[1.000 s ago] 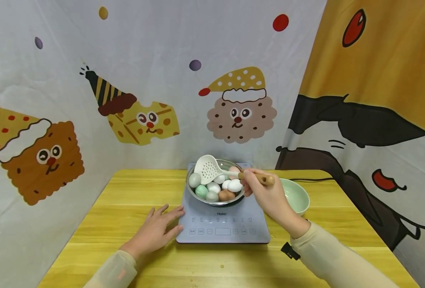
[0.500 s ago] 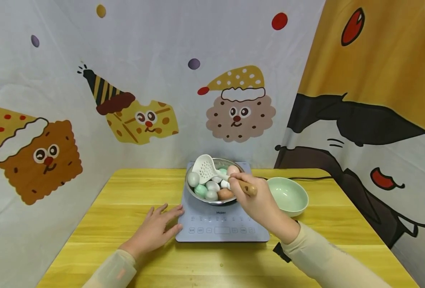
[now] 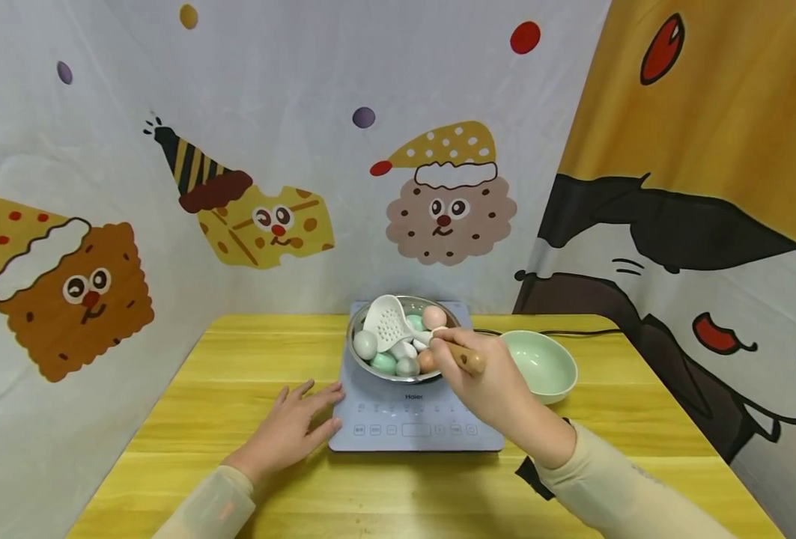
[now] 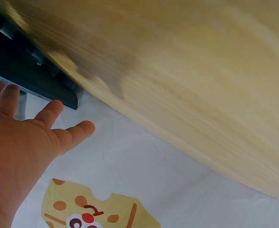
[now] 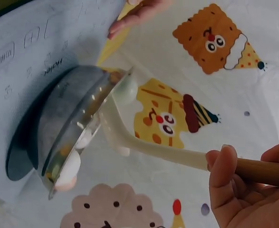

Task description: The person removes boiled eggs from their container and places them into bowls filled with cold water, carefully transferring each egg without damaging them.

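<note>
My right hand (image 3: 492,378) grips the wooden handle of a white slotted spoon (image 3: 387,323). The spoon's perforated head lies among eggs in a metal bowl (image 5: 65,107), on the bowl's left side. Among the eggs are a pale grey one (image 3: 365,344), a green one (image 3: 384,364), a brown one (image 3: 427,361) and a pinkish one (image 3: 434,317). Beneath the bowl is a flat induction cooker (image 3: 414,415) with a touch panel. My left hand (image 3: 286,430) has its fingers spread, fingertips right at the cooker's left edge.
A light green bowl (image 3: 539,367) stands right of the cooker, partly behind my right hand. A black cable (image 3: 582,332) runs along the back of the wooden table (image 3: 236,367). A printed cloth (image 3: 269,90) hangs behind.
My right hand has shifted left and slightly down with the slotted spoon. Its head sits a little lower and several eggs have shifted. The left hand stays in place.
</note>
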Demonstrator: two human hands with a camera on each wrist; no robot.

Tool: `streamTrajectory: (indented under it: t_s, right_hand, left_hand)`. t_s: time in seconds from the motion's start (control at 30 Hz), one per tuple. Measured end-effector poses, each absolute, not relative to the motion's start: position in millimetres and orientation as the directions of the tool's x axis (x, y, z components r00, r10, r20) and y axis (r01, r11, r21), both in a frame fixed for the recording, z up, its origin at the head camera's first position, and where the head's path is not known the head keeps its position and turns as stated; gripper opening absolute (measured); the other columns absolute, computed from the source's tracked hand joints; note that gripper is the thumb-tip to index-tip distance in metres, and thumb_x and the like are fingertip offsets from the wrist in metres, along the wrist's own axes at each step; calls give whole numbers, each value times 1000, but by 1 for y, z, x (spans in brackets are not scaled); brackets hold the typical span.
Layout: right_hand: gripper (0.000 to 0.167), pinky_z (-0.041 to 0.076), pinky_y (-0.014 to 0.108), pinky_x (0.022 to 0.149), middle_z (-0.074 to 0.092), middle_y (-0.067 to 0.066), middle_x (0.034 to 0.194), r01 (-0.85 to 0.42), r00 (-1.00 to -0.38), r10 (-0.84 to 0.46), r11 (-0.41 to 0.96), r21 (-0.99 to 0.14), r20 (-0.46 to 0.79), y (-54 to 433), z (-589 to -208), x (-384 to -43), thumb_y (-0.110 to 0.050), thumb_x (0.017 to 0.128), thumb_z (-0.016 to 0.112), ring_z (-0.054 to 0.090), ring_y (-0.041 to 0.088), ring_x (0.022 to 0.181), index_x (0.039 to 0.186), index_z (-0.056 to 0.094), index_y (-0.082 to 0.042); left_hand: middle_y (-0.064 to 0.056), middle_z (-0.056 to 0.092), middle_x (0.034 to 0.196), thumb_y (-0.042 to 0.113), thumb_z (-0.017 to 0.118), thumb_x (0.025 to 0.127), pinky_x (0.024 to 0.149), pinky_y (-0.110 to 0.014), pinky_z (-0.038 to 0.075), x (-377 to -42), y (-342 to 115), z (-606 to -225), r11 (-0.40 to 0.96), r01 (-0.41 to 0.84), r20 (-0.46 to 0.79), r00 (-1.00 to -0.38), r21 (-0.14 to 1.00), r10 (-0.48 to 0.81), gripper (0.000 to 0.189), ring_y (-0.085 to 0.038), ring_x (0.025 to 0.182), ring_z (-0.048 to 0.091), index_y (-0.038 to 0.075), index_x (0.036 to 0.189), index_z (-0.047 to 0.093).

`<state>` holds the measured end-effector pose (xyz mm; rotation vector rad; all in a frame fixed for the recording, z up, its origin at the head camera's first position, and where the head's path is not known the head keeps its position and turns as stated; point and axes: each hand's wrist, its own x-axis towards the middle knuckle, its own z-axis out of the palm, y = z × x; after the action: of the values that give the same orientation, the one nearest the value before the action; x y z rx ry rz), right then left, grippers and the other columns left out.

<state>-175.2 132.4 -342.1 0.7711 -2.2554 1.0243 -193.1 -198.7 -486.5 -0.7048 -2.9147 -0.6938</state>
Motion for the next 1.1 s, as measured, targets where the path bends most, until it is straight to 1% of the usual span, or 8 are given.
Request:
streamTrajectory:
  t_s: [0.13,0.23,0.3,0.37,0.47,0.57,0.8,1.1]
  right_hand:
    - [13,46,14,51,65,-4,71,-754,-576,-340,571,-324,743,123,-349,-173,-2,96,65,51,-1,58,98,77,-7]
    - [15,53,15,56,72,-1,78,-763,-536,-330,583,-279,777,119,-357,-170,-2,94,66,59,2,62,103,78,-3]
    - [15,53,17,56,74,0,79,-748,-578,-280,558,-359,767,121,-361,-168,-2,95,66,59,4,62,104,78,-2]
    - [16,55,21,54,75,2,79,-686,-688,-197,491,-538,698,126,-363,-166,-5,100,65,61,5,61,106,79,-2]
    - [21,59,29,55,75,7,78,-485,-867,-56,326,-811,496,136,-365,-168,-15,106,63,63,9,60,104,81,-3]
    - [32,63,33,58,77,12,84,-267,-960,46,161,-950,278,146,-369,-175,-27,110,61,68,14,65,107,80,-2]
    - [37,67,33,71,82,14,99,-122,-989,95,-42,-992,117,164,-386,-189,-23,114,50,74,16,78,129,72,3]
    - [43,66,29,78,81,6,97,-6,-998,58,-170,-986,-4,177,-393,-193,-24,115,45,74,15,82,136,65,8]
  left_hand:
    - [5,53,164,49,62,107,119,-85,22,-193,-199,-486,793,450,170,-892,410,418,53,-55,151,44,22,152,61]
    - [5,53,164,49,62,107,119,-86,22,-194,-199,-486,793,454,175,-891,407,420,52,-55,150,44,22,152,61]
    - [5,53,165,49,62,107,119,-86,22,-194,-200,-486,792,452,173,-891,411,419,53,-55,150,44,22,152,61]
    - [5,53,165,49,62,107,119,-86,22,-195,-200,-486,792,450,172,-892,413,417,53,-55,150,44,22,153,61]
    - [6,52,165,49,63,107,120,-85,21,-195,-200,-486,795,444,166,-895,413,414,53,-54,151,43,23,153,61]
    - [7,51,166,48,63,107,121,-85,21,-196,-200,-487,799,440,164,-897,409,410,53,-54,152,43,23,153,60]
    - [6,52,165,48,64,106,121,-85,21,-196,-201,-489,799,442,172,-897,408,408,52,-54,151,44,23,153,61]
    - [6,52,165,51,61,107,121,-85,20,-195,-200,-492,794,443,162,-895,416,415,53,-53,152,43,24,153,60]
